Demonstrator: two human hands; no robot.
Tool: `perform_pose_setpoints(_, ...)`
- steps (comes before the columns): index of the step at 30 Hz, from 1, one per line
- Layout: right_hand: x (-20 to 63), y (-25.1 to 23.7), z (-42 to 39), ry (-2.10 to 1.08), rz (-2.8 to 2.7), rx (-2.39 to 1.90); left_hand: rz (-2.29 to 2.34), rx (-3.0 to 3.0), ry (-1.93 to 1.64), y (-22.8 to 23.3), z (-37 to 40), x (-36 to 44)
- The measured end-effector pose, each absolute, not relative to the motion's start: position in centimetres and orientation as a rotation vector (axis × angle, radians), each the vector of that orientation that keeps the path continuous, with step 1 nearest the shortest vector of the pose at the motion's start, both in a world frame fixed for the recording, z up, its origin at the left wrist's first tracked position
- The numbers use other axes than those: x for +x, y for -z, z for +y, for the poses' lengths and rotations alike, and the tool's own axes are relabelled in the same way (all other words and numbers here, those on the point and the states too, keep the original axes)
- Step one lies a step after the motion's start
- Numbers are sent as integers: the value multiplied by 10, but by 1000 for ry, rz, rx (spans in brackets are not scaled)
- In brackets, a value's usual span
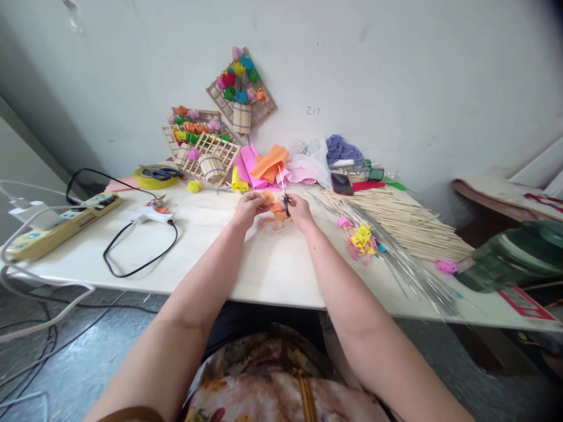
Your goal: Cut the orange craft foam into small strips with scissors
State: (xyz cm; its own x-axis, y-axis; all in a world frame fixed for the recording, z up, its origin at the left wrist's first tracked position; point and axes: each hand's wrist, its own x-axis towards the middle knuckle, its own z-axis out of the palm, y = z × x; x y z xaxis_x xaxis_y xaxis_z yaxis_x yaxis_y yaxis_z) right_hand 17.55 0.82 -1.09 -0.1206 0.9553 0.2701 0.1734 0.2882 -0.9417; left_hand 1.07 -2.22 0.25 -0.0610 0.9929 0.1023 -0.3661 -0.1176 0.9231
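Left hand (248,208) pinching orange paper piece (269,198); right hand (299,210) gripping scissors (285,199), blades pointing up, touching paper. Both hands hovering over counter (272,264) middle, orange scraps (270,223) lying beneath. Wide bare stretch sitting between hands and near edge. Glue gun (152,215), one, lying left, cord looping toward front edge. Power strip (61,225), one, nearing left edge. Stick bundle (396,220) spreading right. Three lattice flower frames (241,94) leaning against wall. Tape roll (153,176), one, sitting behind gun.
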Motion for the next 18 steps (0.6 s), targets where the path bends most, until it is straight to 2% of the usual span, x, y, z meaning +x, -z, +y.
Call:
perform_pose_setpoints(9, 161, -11, -22, -1194, -1549, -1067, 836, 786, -1559, 1, -18, 11)
perform_pose_setpoints(18, 173, 13, -28, -1315, -1398, -1006, 817, 665, -1540, 0, -20, 17)
